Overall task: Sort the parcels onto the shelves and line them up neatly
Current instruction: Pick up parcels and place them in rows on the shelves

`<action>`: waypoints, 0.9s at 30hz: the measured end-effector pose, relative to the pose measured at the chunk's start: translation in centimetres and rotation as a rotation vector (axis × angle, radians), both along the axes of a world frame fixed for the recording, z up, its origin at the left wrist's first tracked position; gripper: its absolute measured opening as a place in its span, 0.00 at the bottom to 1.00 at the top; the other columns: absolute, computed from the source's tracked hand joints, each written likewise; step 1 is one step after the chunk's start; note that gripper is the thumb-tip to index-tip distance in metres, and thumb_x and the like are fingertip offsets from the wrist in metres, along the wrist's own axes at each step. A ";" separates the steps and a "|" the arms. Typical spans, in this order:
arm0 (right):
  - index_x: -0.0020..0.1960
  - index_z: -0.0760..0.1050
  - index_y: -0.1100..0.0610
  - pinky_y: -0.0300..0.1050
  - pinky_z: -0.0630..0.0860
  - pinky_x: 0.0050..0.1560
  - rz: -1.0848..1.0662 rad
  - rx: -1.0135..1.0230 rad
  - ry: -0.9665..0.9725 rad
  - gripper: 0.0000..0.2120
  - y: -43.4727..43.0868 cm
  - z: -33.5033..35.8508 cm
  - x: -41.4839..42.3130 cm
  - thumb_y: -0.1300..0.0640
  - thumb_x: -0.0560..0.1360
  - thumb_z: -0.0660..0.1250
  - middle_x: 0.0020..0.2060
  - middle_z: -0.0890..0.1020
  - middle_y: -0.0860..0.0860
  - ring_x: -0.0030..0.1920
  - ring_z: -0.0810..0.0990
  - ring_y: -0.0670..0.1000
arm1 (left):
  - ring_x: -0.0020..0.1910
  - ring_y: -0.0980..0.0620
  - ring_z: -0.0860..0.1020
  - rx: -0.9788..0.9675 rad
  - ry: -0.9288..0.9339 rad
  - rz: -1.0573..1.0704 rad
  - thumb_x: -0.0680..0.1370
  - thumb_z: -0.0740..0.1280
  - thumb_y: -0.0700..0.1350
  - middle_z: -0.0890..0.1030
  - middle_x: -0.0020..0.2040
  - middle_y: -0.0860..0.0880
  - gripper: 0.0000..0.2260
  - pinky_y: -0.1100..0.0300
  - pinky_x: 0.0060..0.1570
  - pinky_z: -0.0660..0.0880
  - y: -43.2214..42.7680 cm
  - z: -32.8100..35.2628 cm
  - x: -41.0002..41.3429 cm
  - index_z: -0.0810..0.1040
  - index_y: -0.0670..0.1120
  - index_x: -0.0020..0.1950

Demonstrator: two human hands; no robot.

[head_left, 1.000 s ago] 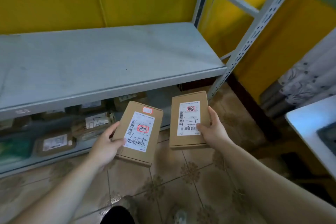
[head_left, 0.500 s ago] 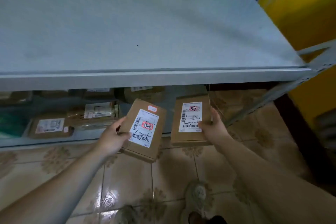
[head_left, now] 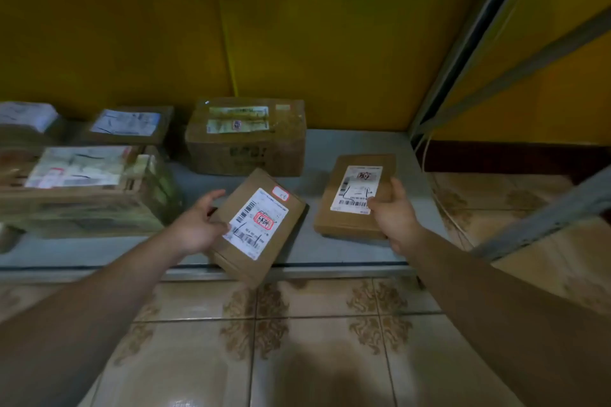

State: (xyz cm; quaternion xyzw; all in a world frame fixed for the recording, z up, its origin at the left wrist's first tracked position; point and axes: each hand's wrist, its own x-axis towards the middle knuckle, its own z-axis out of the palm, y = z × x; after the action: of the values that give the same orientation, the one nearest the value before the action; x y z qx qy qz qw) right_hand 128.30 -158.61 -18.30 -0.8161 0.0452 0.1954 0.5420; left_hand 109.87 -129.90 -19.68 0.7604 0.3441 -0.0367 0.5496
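My left hand [head_left: 198, 225] holds the left parcel [head_left: 261, 225]. My thumb lies on its white label and my fingers curl round its left edge. This flat brown parcel is turned at a slant. Its near corner sticks out past the front edge of the low shelf [head_left: 99, 251], over the tiled floor [head_left: 314, 340]. I cannot tell if it touches the shelf.

My right hand [head_left: 393, 215] holds the right parcel [head_left: 357, 195] at its near right corner, with my thumb on the label. This parcel sits straighter, over the right end of the shelf. It looks very low, but I cannot tell if it lies on the shelf. The two parcels are near each other and do not touch.

Farther back, by the yellow wall [head_left: 297, 26], stands a big brown box [head_left: 246, 139]. It is just behind the left parcel. On the left of the shelf is a wide taped box [head_left: 86, 188], a bit blurry. Behind that lies a flat parcel [head_left: 129, 124] with a white label. A grey shelf post [head_left: 463, 43] goes up on the right.
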 end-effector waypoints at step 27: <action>0.79 0.54 0.45 0.56 0.52 0.75 0.486 -0.665 -0.499 0.46 -1.7 -10.8 3.5 0.25 0.66 0.48 0.79 0.53 0.53 0.77 0.49 0.56 | 0.78 0.46 0.43 0.876 0.331 -0.645 0.63 0.53 0.79 0.45 0.80 0.55 0.44 0.39 0.71 0.43 -1.3 -5.2 6.8 0.43 0.67 0.75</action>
State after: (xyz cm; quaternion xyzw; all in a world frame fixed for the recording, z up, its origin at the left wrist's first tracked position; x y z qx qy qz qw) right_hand 131.75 -160.34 -29.06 -0.9541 -0.2182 0.0897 0.1846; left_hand 116.66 -131.21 -24.90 0.9681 0.1592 -0.1753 0.0825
